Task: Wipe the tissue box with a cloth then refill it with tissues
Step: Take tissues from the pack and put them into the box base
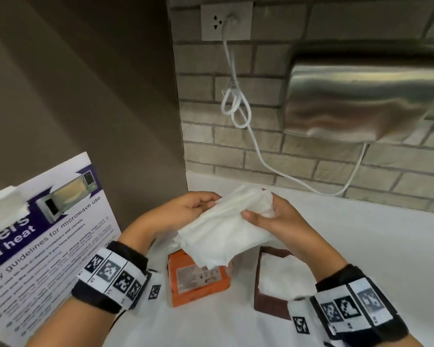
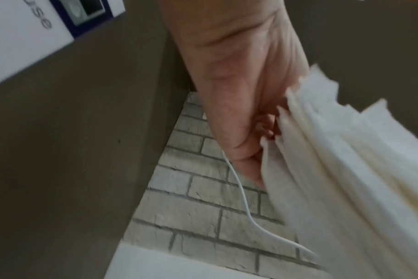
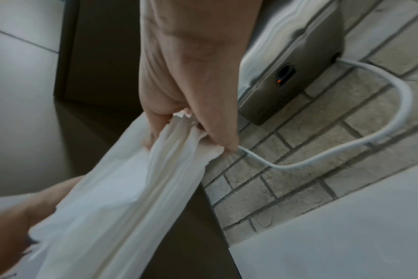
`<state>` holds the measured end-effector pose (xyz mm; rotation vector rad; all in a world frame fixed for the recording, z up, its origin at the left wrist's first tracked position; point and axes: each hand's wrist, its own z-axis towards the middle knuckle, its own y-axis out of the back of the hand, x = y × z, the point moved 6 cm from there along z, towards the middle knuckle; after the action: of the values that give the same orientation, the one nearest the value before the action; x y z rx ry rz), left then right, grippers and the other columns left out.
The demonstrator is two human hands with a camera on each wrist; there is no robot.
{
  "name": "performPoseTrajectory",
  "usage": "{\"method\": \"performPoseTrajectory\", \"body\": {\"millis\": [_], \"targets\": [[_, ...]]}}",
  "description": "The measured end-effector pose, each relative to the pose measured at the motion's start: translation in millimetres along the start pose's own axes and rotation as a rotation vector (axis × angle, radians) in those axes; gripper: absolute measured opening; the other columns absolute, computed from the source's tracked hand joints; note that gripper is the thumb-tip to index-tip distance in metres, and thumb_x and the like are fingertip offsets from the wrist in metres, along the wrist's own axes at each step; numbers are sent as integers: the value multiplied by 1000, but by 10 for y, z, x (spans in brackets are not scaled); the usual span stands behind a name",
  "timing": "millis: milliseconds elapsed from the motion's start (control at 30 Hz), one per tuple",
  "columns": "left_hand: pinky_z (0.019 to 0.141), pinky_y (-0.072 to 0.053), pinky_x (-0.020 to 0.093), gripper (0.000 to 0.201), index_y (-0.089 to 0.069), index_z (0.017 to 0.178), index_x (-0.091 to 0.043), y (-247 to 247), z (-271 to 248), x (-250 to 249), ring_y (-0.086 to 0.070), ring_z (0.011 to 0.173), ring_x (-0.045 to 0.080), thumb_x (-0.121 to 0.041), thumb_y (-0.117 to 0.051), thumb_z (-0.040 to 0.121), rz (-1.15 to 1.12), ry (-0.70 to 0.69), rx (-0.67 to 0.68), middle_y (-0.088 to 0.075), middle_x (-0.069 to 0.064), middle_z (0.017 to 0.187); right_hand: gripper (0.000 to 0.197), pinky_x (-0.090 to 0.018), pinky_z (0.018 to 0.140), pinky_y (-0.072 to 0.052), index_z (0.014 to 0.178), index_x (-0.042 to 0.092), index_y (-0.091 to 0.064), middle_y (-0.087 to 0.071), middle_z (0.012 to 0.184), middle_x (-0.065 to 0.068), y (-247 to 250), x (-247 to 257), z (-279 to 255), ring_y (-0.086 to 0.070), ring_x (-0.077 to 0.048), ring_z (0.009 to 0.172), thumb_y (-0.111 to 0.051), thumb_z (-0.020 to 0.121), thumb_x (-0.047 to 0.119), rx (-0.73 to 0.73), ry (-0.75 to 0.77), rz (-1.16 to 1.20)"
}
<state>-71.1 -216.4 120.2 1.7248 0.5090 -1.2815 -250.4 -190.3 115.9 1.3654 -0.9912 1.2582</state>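
Both hands hold a thick stack of white tissues above the counter. My left hand grips its far left edge, fingers curled round the stack. My right hand pinches the far right end, thumb on top; the right wrist view shows the tissues bunched between thumb and fingers. Below them sits an orange tissue pack, partly hidden by the stack. To its right stands the brown tissue box, open at the top with white tissues inside.
A white counter runs to a grey brick wall. A steel hand dryer hangs on the wall, its white cable looping to a socket. A microwave guideline poster leans at the left, against a brown panel.
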Motion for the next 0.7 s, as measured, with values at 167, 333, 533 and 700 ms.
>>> {"method": "performPoseTrajectory", "body": {"millis": [167,333,533,700], "targets": [[103,-42,44,60,-59,124,-19,-161,25,45,-57,121,26,-61,-42,84,-480,61,-55,-62,8,128,43,-42,90,-53,118,20,-61,-72,111,-1,308,-218,-157,-68,-21,103,-73,78,31,-148,-69,202],[91,-53,42,64,-38,138,-30,-713,29,135,-57,121,26,-46,-62,81,-878,36,-20,-54,6,137,40,-41,93,-52,120,19,-60,-71,113,-2,537,-523,-389,-68,-20,104,-70,83,32,-330,-120,283],[82,-54,19,88,-21,132,-48,-1161,116,312,-57,108,3,-9,-76,75,-477,-48,-358,-46,-15,123,47,-41,98,-49,128,24,-49,-65,118,2,711,-845,-632,-63,-18,107,-65,86,36,-479,-192,226],[98,-48,36,65,-30,119,-52,-1326,153,466,-59,110,15,-4,-62,87,-434,-128,-619,-51,-6,125,39,-26,87,-44,128,31,-42,-63,109,4,844,-857,-835,-59,-11,92,-57,92,31,-564,-206,91]]}}
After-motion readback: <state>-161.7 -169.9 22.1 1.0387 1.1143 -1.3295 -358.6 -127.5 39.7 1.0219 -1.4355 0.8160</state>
